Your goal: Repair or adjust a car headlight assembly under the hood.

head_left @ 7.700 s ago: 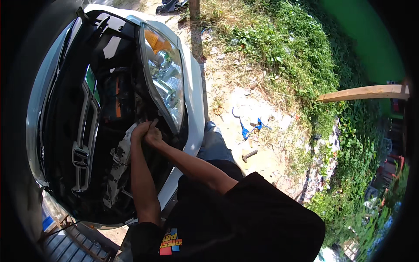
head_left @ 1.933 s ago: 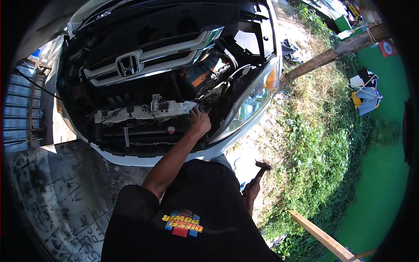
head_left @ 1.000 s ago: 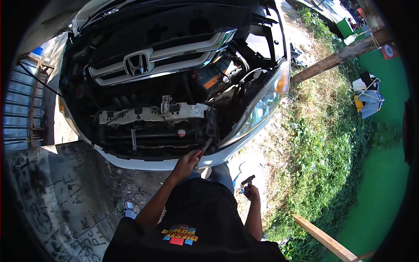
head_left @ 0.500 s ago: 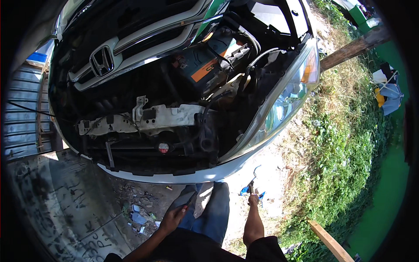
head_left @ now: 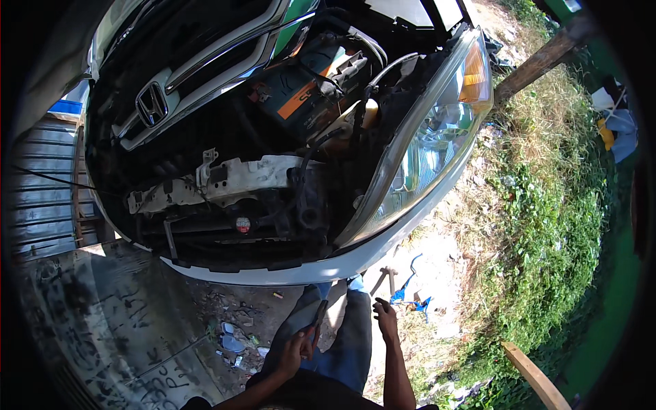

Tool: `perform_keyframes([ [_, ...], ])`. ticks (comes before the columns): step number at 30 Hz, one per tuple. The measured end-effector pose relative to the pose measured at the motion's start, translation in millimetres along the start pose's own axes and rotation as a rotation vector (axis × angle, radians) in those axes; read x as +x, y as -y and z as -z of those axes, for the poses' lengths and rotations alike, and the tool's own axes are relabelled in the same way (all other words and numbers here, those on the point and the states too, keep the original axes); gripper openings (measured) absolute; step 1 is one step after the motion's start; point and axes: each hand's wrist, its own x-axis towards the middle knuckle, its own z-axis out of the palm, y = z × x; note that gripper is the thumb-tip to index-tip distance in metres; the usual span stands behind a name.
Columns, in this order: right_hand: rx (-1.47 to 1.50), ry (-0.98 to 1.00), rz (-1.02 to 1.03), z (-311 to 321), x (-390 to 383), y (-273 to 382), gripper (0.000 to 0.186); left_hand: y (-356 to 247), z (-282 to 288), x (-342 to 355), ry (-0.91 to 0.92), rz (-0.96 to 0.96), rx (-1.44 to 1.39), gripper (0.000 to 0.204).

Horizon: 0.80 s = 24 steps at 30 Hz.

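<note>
We judge the work in hand to be handling tools at the open front of the car, with both hands now clear of the engine bay, in a lull between contacts. Our left hand [head_left: 292,353] is curled around a long slim tool [head_left: 320,314], which points up and forward over the jeans [head_left: 350,355], short of the white front edge [head_left: 301,275]. Our right hand [head_left: 386,321] is partly open, fingers loosely bent, with nothing that we can see in it. The hammer [head_left: 389,271] is just beyond those fingers, apart from them, near the blue strap-like item [head_left: 413,301] on the ground.

We judge that the next move calls for a steady grip on the slim tool and, if the hammer is wanted, a forward reach and a closing of the right hand. Reaching into the bay would mean passing over the front edge and keeping clear of the headlight [head_left: 437,137].

We cannot tell whether the hammer touches the ground, nor exactly what kind of tool our left hand holds, as its grip end is mostly covered. Deep shadow hides much behind the pale crossmember [head_left: 256,179], and our forearms are cut off below.
</note>
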Motion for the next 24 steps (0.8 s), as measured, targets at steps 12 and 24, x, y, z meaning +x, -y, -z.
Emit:
perform_keyframes([
  [12,0.163,0.246,0.105,-88,-181,160,0.049,-114,-26,-7,0.427,-0.284,0.407,0.046],
  [24,-0.707,-0.355,0.561,-107,-156,304,0.031,-380,-26,164,0.121,-1.117,1.088,0.021],
])
